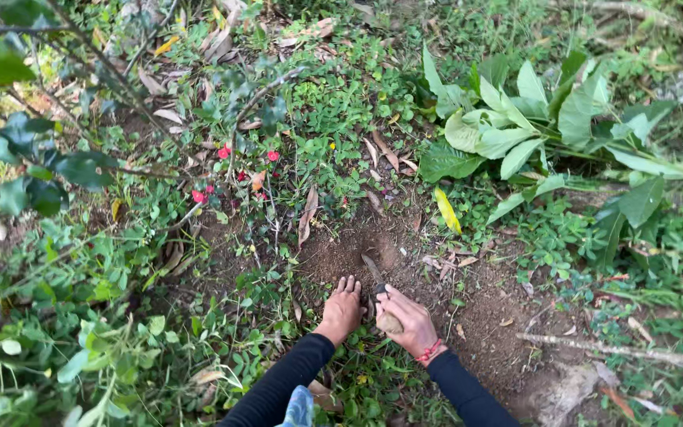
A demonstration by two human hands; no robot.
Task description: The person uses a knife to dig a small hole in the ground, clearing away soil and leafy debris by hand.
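My left hand (342, 309) lies flat on a bare patch of brown soil (353, 251), fingers pointing away from me and slightly apart, holding nothing. Right beside it, my right hand (409, 319) is closed around the pale wooden handle of a small digging tool (379, 294). The tool's dark blade sticks into the soil just ahead of both hands. A red band circles my right wrist, and both arms wear black sleeves.
Low green weeds and dry fallen leaves surround the soil patch. A broad-leaved plant (515, 126) grows at the upper right, a shrub with small red flowers (223, 152) at the upper left. A thin dry stick (618, 349) lies at the right.
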